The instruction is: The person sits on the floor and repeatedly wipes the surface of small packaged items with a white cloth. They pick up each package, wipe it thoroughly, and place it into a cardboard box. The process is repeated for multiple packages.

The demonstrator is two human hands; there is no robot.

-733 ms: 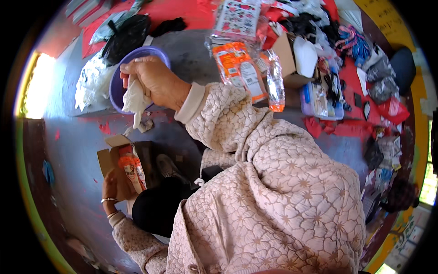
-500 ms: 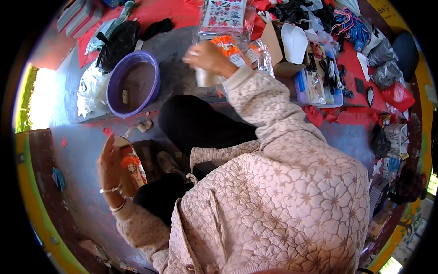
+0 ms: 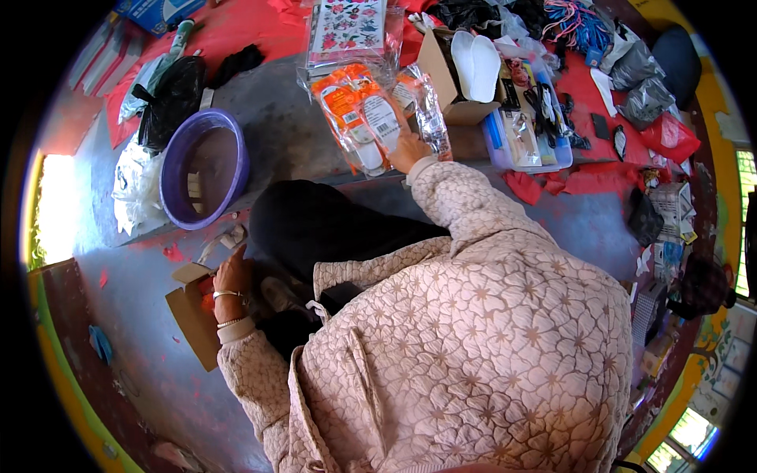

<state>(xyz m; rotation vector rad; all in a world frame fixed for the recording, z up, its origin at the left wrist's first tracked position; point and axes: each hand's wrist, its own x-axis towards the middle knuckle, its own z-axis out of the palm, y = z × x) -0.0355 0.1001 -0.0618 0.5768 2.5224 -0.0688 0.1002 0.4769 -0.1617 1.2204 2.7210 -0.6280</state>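
Observation:
My right hand (image 3: pixel 410 150) is at the lower right edge of an orange plastic packet (image 3: pixel 381 122) with a white label, its fingers closed on that edge. Another orange packet (image 3: pixel 347 102) lies beside it, overlapping, with a pale flat piece showing through. A clear, shiny packet (image 3: pixel 430 118) is just right of the hand. Down at the left, my left hand (image 3: pixel 233 276) is over an open cardboard box (image 3: pixel 192 319) on the floor, fingers loosely extended and holding nothing I can see. Something orange (image 3: pixel 207 293) shows inside the box, partly hidden by the hand.
A purple basin (image 3: pixel 240 169) stands on the ledge, by a black bag (image 3: pixel 175 102). Floral sheets (image 3: pixel 347 31) lie behind the packets. To the right are a carton with white insoles (image 3: pixel 475 67) and a plastic tray (image 3: pixel 544 162) of small tools.
My right hand has come down from above the ledge onto the orange packet and moved right. My left hand has lowered toward the box. The view has shifted.

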